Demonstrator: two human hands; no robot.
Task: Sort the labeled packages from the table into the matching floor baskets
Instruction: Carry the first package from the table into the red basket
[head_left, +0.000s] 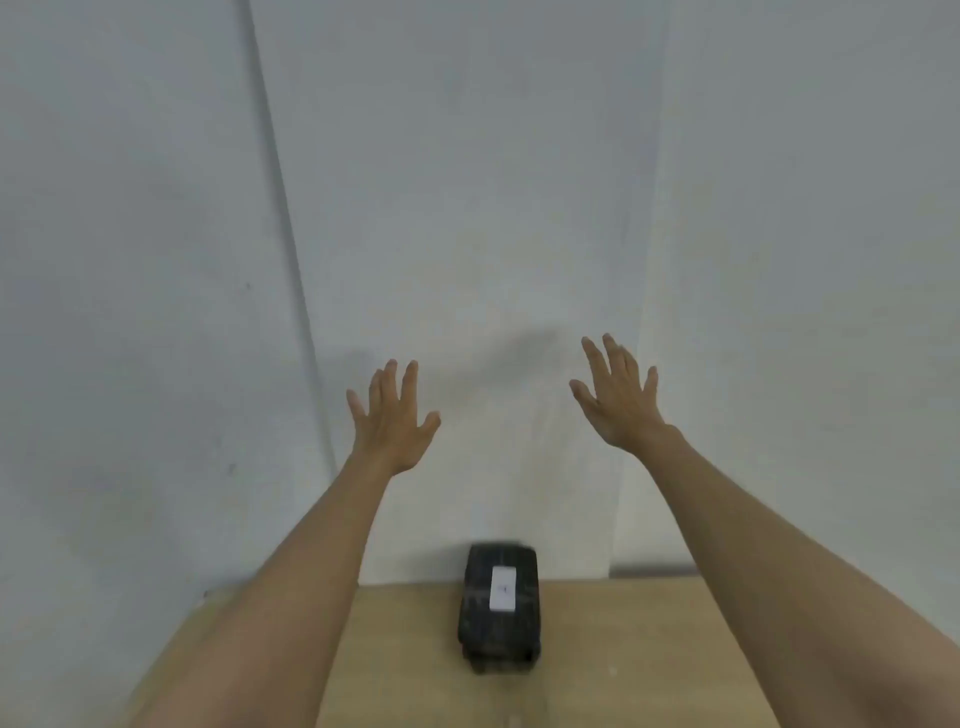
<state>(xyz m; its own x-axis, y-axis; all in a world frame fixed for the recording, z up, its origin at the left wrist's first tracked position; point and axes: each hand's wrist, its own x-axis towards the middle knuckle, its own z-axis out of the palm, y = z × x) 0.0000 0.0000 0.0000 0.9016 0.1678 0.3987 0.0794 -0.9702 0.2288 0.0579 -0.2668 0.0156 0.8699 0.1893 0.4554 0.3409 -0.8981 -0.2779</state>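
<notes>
A black package (498, 608) lies on the wooden counter (623, 654), at its far edge near the pale wall (467, 208). On its top there is a white label (503, 587); a small dark mark is on it, but it is too blurred to read. The bottom of the package is also unsharp. The left hand (392, 421) and the right hand (618, 397) are raised in front of the wall, far above the package, one on each side. Each grip is released, fingers spread, holding nothing. The counter is cut off at the near edge of the view.
</notes>
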